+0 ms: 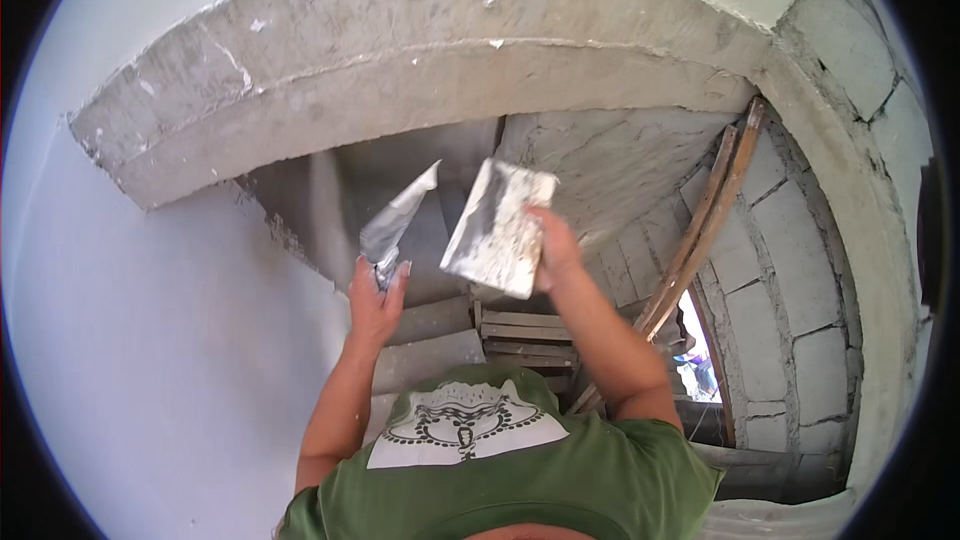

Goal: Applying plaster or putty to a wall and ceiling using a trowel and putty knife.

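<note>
My left hand (376, 306) is closed around the handle end of a pointed trowel (398, 222), whose blade tilts up and to the right and is smeared with pale material. To its right, my right hand (556, 248) grips a flat rectangular plastering trowel (492, 230) by its right side. White and grey plaster streaks coat the face turned toward me. Its handle is hidden. The two tools are held up close together, with a narrow gap between them.
A rough concrete beam (440, 60) spans the view ahead. A smooth pale wall (170, 340) stands at left, a grey block wall (790, 270) at right. Wooden planks (700, 220) lean diagonally on the right. Below are concrete steps (430, 350) and a slatted wooden piece (525, 332).
</note>
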Motion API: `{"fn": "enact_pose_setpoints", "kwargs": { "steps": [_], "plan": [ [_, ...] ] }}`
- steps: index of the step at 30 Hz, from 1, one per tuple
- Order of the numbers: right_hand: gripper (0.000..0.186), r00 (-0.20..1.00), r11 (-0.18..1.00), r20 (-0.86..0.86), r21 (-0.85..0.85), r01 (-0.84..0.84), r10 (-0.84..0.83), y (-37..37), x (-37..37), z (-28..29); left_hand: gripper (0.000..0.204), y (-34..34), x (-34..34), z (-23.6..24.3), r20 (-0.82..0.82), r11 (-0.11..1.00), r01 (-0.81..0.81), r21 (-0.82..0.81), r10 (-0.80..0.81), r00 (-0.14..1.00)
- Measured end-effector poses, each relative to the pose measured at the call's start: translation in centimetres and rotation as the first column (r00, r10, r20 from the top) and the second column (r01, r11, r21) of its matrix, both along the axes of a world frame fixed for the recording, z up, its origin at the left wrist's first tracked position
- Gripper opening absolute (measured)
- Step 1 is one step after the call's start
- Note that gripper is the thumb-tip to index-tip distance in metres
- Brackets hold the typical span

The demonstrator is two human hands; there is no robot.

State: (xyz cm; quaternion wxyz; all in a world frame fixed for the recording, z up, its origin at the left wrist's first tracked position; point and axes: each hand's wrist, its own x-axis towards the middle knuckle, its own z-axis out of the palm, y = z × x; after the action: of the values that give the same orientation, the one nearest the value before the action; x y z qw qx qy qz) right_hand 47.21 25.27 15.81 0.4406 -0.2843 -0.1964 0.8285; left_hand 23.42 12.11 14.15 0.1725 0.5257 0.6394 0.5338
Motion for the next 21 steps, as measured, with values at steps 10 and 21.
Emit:
{"fn": "enact_pose_setpoints", "kwargs": {
  "steps": [10,21],
  "plan": [
    [0.037,0.969,0.981,-0.247,0.178,0.073,-0.027,0.2,-0.2,4.9,0.050,-0.8,-5.7,-5.5,-0.652,0.993,0.069,-0.091,-0.112,0.750],
    [0.038,-0.094,-0.484,-0.619,0.691,-0.537,-0.780,11.5,7.9,45.5,0.033,-8.5,-6.5,-20.2,0.185,0.934,-0.208,-0.291,0.269,0.945]
  ]
}}
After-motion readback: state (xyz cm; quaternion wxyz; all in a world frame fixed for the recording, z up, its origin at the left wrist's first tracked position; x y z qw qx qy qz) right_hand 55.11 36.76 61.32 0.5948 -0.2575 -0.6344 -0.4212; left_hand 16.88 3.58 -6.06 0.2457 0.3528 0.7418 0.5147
